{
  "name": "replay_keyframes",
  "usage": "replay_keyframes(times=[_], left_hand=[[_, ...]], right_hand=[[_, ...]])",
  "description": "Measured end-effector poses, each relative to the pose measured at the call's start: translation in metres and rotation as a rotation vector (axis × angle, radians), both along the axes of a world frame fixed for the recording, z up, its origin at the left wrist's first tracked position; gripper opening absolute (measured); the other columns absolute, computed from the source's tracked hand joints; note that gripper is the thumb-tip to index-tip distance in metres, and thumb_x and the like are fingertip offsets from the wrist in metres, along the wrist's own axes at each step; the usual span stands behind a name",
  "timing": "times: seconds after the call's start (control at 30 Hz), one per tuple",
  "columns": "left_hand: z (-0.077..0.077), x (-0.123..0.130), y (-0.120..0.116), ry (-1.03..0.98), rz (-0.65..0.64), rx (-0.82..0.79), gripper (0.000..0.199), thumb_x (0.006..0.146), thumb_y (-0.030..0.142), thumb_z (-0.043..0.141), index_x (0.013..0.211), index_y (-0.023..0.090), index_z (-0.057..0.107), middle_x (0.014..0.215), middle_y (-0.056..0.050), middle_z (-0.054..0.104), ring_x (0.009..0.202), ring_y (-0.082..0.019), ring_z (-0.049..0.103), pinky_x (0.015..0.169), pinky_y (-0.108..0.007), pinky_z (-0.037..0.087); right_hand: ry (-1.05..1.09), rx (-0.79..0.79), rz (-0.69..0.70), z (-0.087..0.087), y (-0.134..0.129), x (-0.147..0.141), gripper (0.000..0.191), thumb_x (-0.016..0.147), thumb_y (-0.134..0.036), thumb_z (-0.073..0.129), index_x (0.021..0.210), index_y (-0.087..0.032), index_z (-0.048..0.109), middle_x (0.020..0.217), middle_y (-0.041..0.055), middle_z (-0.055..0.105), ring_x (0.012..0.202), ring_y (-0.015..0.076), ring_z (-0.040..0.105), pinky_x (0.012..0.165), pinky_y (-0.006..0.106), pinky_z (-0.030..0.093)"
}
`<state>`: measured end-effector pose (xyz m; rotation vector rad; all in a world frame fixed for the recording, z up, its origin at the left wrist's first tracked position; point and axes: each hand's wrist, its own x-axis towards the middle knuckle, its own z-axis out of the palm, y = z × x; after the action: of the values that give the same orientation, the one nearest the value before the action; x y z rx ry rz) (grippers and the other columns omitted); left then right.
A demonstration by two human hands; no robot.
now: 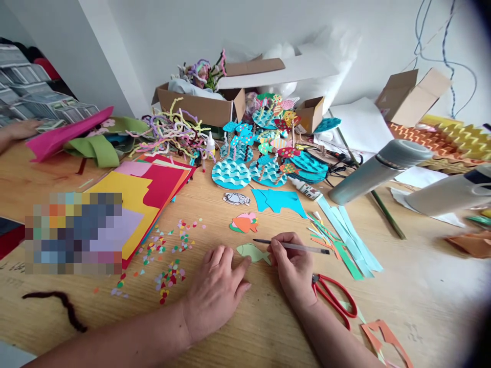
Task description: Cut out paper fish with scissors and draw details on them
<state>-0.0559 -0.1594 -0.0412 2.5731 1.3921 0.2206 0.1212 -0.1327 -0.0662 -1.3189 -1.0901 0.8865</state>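
A light green paper fish (251,252) lies on the table in front of me, with a drawn line near its head. My left hand (217,278) rests on the table, fingers out, the index fingertip pressing on the fish's lower edge. Closed round a pen (316,250), my right hand (289,266) is at the fish's tail; the pen lies nearly level, its tip pointing left. Just beyond sits a small stack of paper fish (244,223), orange on top. Red-handled scissors (335,299) lie beside my right wrist.
Punched paper bits (171,273) are scattered left of my hand, near coloured paper sheets (126,191). Paper strips (351,240) and grey flasks (378,168) stand or lie to the right. Finished fish decorations (268,171) fill the back. Another person's hand (25,133) is far left.
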Motion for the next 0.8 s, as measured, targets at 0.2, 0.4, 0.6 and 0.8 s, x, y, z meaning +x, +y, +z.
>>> replay_keyframes(times=[0.2,0.4,0.6,0.8], left_hand=[[-0.0006,0.001,-0.0007,-0.03,0.017,-0.001,0.042,0.093,0.045,0.04,0.129,0.025,0.051,0.098,-0.008,0.047,0.094,-0.024,0.042,0.084,-0.044,0.041],[-0.0008,0.0026,-0.0003,-0.039,0.02,0.005,0.045,0.093,0.045,0.038,0.129,0.023,0.051,0.099,-0.009,0.048,0.096,-0.025,0.041,0.085,-0.045,0.041],[-0.0014,0.0024,0.0008,-0.034,0.025,-0.013,0.045,0.093,0.046,0.038,0.13,0.024,0.051,0.1,-0.008,0.047,0.096,-0.025,0.042,0.085,-0.045,0.041],[-0.001,0.0016,0.0023,-0.043,0.021,-0.047,0.045,0.093,0.046,0.038,0.132,0.025,0.049,0.1,-0.008,0.047,0.095,-0.024,0.042,0.085,-0.044,0.041]], right_hand=[[-0.065,0.024,0.042,0.0018,-0.0027,-0.0049,0.017,0.084,-0.033,0.059,0.075,-0.02,0.053,0.059,-0.0031,0.054,0.047,0.0118,0.048,0.043,0.023,0.037],[-0.185,0.001,0.095,-0.002,-0.0023,-0.0048,0.015,0.086,-0.031,0.057,0.077,-0.02,0.054,0.066,0.0,0.058,0.056,0.0148,0.055,0.051,0.025,0.044],[-0.2,-0.035,0.079,-0.0046,0.002,-0.0024,0.016,0.086,-0.033,0.057,0.077,-0.02,0.054,0.062,-0.0002,0.057,0.054,0.0154,0.054,0.05,0.025,0.042],[-0.204,-0.036,0.075,-0.0011,0.0017,-0.0023,0.017,0.086,-0.034,0.057,0.077,-0.02,0.054,0.062,-0.0004,0.058,0.054,0.0152,0.055,0.049,0.025,0.042]])
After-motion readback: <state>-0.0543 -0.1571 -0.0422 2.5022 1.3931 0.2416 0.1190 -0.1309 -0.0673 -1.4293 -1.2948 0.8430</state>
